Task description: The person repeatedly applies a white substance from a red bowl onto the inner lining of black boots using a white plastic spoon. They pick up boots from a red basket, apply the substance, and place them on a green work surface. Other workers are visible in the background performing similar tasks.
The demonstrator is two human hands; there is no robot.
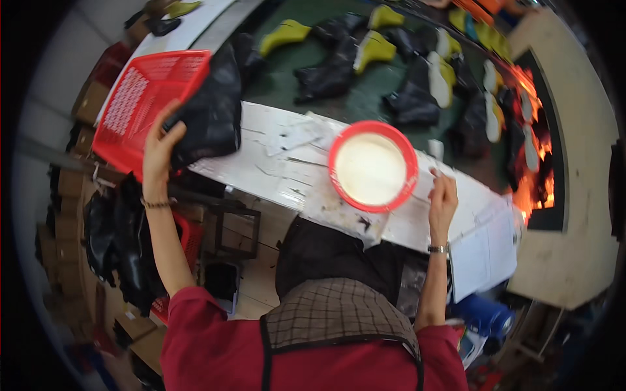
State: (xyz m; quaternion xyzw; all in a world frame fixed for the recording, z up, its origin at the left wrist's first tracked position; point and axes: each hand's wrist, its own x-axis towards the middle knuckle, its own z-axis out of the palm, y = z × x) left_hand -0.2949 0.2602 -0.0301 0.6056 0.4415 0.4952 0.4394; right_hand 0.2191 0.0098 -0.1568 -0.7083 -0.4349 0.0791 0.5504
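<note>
Presently left hand (158, 151) grips black boot upper (210, 117) at bench's (274, 173) left end beside tilted red basket (147, 98); right hand (442, 199), loosely closed, rests by red bowl (373, 166), grip unclear.

Basket (147, 98): my left hand (158, 153) rests on red plastic mesh, pale where the light hits it.
Boot upper (212, 117): glossy black, just beside my fingers.
Bowl (373, 166): red rim, creamy off-white inside.
Worktop (274, 166): white, streaked with dark smudges and scratches.
Belt (352, 101): dark green, carrying black boots (329, 75) with yellow-green soles.
Glow (531, 156): orange at the belt's far end.
My sleeves (208, 339): deep red.
My apron (336, 316): brown-grey with a thin dark check, black straps.
Wrists: a thin dark band on the left, a silver watch (438, 248) on my right hand (443, 199).
Papers (486, 251): white.
</note>
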